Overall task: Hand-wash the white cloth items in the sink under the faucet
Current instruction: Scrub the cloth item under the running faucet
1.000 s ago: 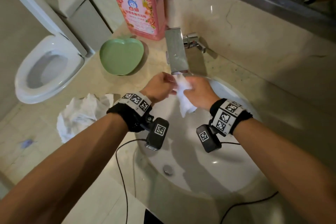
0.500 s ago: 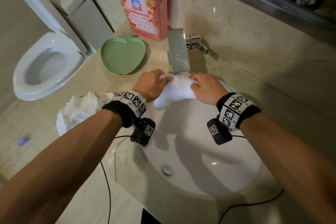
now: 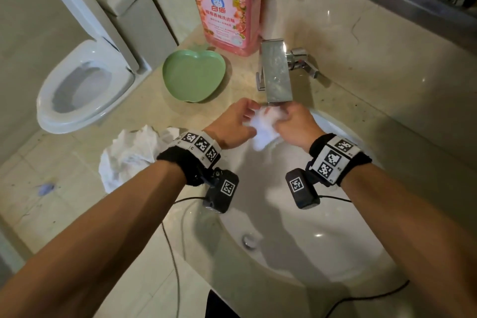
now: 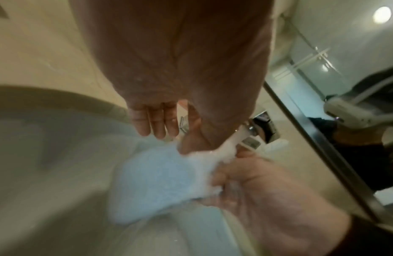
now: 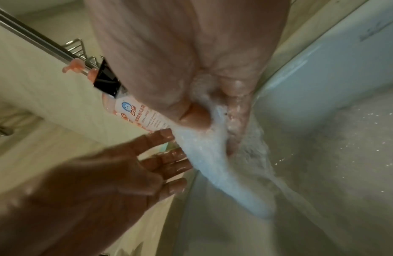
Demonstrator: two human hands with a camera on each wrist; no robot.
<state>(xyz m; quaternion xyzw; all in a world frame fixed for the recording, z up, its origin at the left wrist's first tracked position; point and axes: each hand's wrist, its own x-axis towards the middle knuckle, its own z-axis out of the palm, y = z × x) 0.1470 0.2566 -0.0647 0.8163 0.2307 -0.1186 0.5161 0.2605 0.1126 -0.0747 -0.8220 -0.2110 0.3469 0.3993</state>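
Head view puts my two hands together right below the faucet [image 3: 276, 72] spout, over the back of the sink [image 3: 335, 253], with the small white cloth [image 3: 263, 128] bunched between them. My right hand [image 3: 294, 125] is clamped on its upper part: in the right wrist view the thumb and curled fingers [image 5: 237, 124] pinch the wet, sudsy fabric while the rest hangs down in a limp strip. My left hand [image 3: 233, 124] is not closed round it; its fingers [image 4: 155, 121] lie almost straight, and I read only the thumb side and fingertips as touching the cloth.

I judge the cloth light but waterlogged, fully soft, with no stiffness to push against, and slick with foam, so a pinch near one edge could slide. A fuller hold on a gathered fold near the middle, one hand each side, should suit rubbing.

Hard to read: the spout's mouth is hidden behind my hands in the head view, and both wrist views are smeared by motion, so I cannot separate running water from foam with confidence. The cloth's shape is unclear. A second crumpled white cloth [image 3: 129, 155] lies on the counter [image 3: 77, 188] left of the basin, partly behind my forearm.
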